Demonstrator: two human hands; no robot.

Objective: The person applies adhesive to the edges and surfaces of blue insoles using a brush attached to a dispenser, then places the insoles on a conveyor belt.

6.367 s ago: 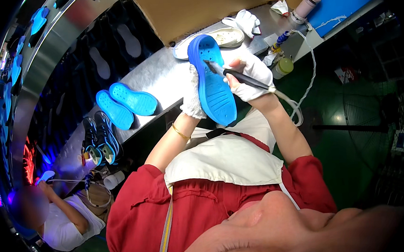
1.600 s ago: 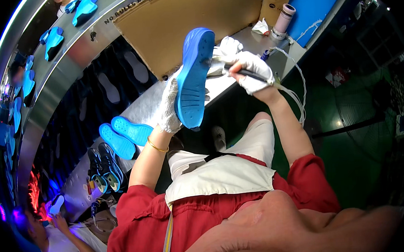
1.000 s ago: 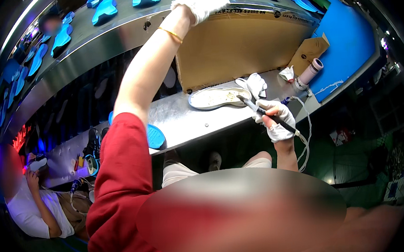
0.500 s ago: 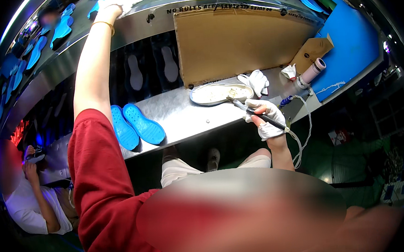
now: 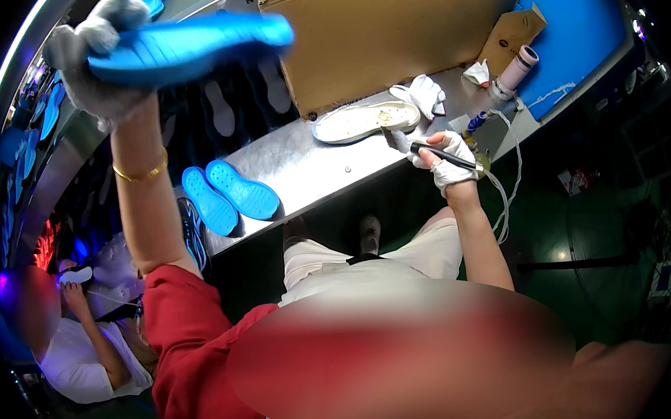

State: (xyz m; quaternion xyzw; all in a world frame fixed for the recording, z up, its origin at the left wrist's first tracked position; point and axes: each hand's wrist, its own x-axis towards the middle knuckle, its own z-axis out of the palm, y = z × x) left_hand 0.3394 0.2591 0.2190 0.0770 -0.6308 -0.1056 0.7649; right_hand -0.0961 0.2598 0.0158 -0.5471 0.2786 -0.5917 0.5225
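Observation:
My gloved left hand (image 5: 103,62) is raised at the upper left and closed around the heel or toe end of a blue shoe sole (image 5: 200,48), which is held sideways above the bench. My right hand (image 5: 450,159), in a white fingerless-looking glove, grips a black-handled brush (image 5: 440,152) with clear tubing at its rear. The flat brush tip sits just off the near edge of a cream, shoe-shaped piece (image 5: 357,124) with yellowish residue inside. Two more blue soles (image 5: 242,191) lie side by side on the metal bench (image 5: 309,168).
A cardboard sheet (image 5: 393,38) stands behind the bench. White gloves (image 5: 422,94), a pink bottle (image 5: 516,71) and a small carton (image 5: 510,38) are at the right. A dark shoe (image 5: 192,227) shows beside the soles. Another person (image 5: 88,343) works at far left.
My left hand has come back from the conveyor toward me with a blue sole in it. My right hand has shifted slightly, and the brush tip has left the cream piece's inside.

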